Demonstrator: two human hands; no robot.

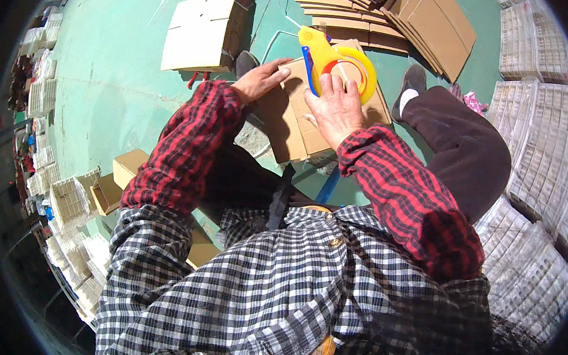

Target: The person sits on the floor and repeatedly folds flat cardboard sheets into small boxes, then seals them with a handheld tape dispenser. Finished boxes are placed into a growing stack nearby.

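Observation:
Between my knees stands a cardboard box point(294, 122) with its flaps folded over. My left hand point(264, 78) rests at the box's far left edge, fingers reaching over it and thumb apart. In my right hand point(338, 105) is a yellow tape dispenser point(321, 50) with a blue lever and a roll of yellow tape point(368, 68). The dispenser's head points away from me, over the far part of the box. My right palm hides part of the handle and of the box top.
Flattened cardboard sheets point(439, 26) lie piled beyond the box. A bundle of folded cartons point(200, 31) stands at the far left. Plastic-wrapped stacks of white crates point(535, 129) line the right side. A small open carton point(105, 193) sits at left on the green floor point(109, 88).

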